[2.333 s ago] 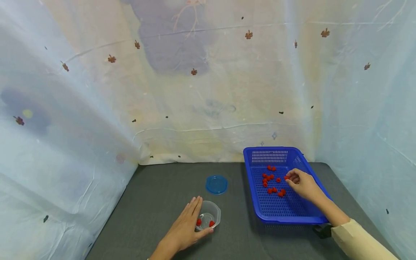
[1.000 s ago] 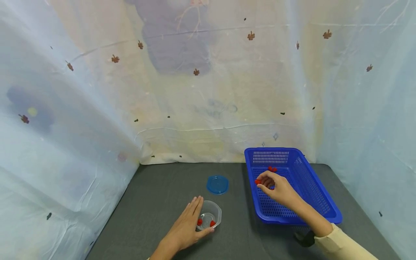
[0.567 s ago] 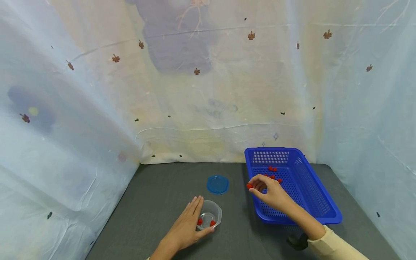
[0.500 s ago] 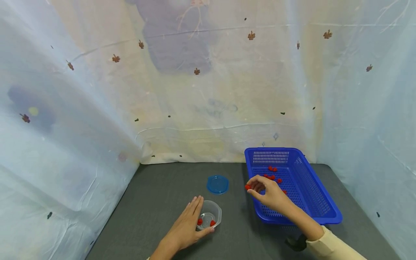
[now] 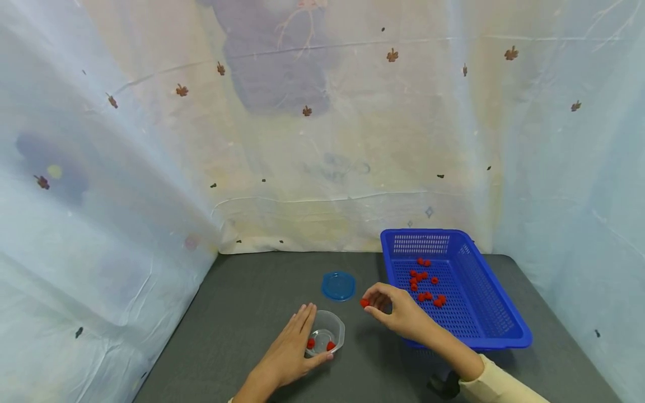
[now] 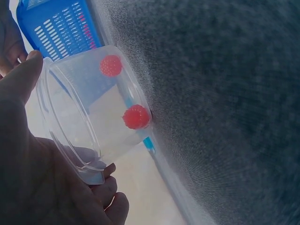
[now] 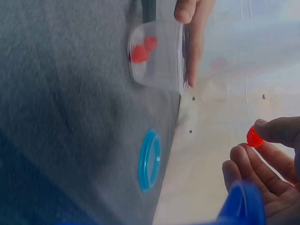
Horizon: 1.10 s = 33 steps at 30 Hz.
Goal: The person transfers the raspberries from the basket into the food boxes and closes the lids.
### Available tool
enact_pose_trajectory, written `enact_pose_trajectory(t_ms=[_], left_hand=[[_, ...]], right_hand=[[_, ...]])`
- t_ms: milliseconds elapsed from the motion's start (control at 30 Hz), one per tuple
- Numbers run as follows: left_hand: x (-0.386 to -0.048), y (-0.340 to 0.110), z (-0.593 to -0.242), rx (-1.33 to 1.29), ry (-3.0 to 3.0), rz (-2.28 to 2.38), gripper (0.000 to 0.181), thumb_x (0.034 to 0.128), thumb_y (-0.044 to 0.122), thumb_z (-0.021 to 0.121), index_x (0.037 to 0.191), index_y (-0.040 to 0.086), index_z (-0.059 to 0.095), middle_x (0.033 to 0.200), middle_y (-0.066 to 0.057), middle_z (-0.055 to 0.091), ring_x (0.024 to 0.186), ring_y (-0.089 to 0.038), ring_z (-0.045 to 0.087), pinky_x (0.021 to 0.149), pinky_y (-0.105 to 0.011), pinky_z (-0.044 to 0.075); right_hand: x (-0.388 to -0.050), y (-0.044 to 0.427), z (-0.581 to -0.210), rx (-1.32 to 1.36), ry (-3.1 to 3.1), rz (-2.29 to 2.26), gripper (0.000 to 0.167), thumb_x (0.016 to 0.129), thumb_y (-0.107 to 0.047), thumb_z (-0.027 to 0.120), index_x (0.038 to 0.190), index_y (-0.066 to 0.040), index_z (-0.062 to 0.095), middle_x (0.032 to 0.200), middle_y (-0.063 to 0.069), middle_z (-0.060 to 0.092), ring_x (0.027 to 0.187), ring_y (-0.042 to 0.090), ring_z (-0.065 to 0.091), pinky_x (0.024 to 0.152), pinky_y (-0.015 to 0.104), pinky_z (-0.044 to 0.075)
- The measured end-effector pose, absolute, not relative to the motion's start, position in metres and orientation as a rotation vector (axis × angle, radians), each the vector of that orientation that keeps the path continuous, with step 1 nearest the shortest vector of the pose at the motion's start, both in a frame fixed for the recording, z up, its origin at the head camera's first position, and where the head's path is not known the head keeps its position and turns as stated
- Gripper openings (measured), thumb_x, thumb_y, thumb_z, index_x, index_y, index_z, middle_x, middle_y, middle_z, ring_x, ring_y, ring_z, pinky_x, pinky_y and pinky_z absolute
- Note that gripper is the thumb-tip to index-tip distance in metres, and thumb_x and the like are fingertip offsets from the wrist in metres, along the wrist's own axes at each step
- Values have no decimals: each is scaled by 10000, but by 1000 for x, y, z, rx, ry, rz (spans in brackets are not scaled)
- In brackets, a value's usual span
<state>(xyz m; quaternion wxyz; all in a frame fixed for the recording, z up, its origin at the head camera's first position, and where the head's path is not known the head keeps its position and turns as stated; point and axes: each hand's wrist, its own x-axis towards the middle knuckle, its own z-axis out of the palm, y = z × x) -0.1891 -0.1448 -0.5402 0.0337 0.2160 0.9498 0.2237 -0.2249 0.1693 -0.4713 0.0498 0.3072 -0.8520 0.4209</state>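
Observation:
A clear plastic container [image 5: 338, 326] stands on the dark table with two red raspberries in it; one of these berries [image 6: 136, 116] shows through the wall in the left wrist view. My left hand [image 5: 284, 352] rests around the container's near left side, thumb and fingers against its rim. Between thumb and forefinger, my right hand [image 5: 398, 313] pinches a raspberry [image 7: 254, 137] above the table, between the container and the blue basket [image 5: 468, 313]. Several more raspberries [image 5: 428, 296] lie on the basket's floor.
Behind the container a round blue lid [image 5: 339, 286] lies flat on the table [image 5: 242, 302]. A patterned plastic sheet [image 5: 322, 218] hangs behind the table and along both sides. A dark band is near the right sleeve.
My right hand has moved left from the basket with the raspberry, past the basket's left edge and nearer the container. My left hand and the container have stayed in place.

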Motion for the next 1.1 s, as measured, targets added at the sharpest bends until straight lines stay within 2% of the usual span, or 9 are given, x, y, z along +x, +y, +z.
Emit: enact_pose_trajectory(t_ms=[433,667,800,900,1100], left_hand=[[-189,-144,-541,677,2924,674,1121,953,754,639,1727,78,191,1791,-110,194,1657,-320,161,1312,-595,228],[-189,-144,-539,681,2920,681,1110,958,742,645,1727,81,193,1790,-113,198,1656,-321,163,1314,-587,227],[-189,-145,-539,682,2923,679,1116,956,759,630,1726,77,197,1789,-116,199,1656,-321,162,1314,-584,228],[-189,-145,-540,677,2920,681,1118,955,758,631,1727,79,193,1791,-113,192,1658,-319,154,1316,-584,224],[-187,-145,-539,697,2916,677,1113,960,732,651,1725,67,191,1791,-121,188,1658,-324,151,1319,-582,214]], right_hand=[[-221,139,-481,1106,-2550,1340,148,1021,-137,766,1154,-122,704,1005,-45,713,859,56,666,759,324,632],[-223,124,-488,1151,-2598,1368,158,1015,-129,773,1157,-116,704,1008,-20,725,871,41,662,780,299,626],[-222,115,-491,1172,-2622,1382,152,1016,-121,769,1153,-110,702,1007,-45,715,874,40,657,778,356,634],[-221,110,-492,1170,-2645,1391,163,1014,-113,770,1162,-108,701,1012,-35,718,872,37,654,774,346,631],[-222,105,-494,1154,-2670,1385,166,1020,-157,770,1171,-141,702,995,-64,696,856,22,640,752,248,593]])
